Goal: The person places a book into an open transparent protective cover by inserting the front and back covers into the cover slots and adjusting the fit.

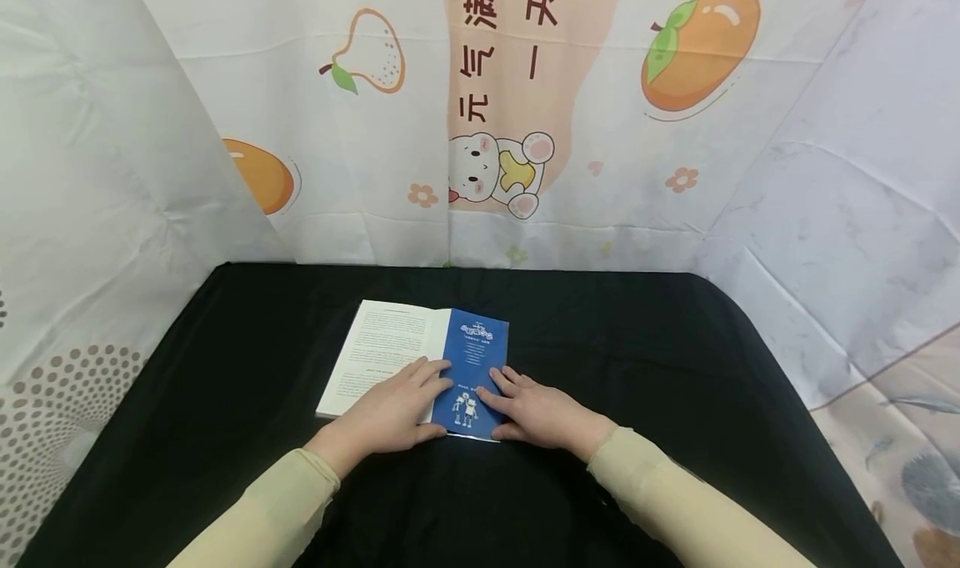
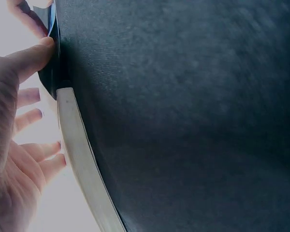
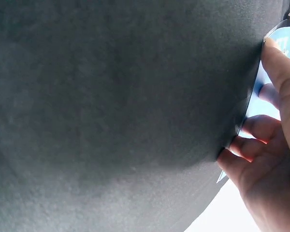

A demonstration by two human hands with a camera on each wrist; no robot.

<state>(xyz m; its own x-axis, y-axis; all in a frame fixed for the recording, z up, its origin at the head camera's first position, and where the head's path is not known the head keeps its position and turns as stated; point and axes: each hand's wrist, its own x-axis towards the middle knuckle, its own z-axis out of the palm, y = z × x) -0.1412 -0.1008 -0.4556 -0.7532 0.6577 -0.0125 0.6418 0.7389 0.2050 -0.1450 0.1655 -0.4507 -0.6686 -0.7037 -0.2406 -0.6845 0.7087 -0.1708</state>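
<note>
The book point(image 1: 397, 339) lies spread, both hands point(image 1: 401, 405) point(image 1: 542, 412) resting on it palm-down.

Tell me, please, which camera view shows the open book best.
The head view: it shows the open book, white page and blue panel together, from above, though the left hand and right hand cover parts. The left wrist view shows mainly its pale page edge; the right wrist view only a strip of the blue panel, partly behind fingers.

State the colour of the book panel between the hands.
The panel is blue with white print, clearest in the head view.
</note>
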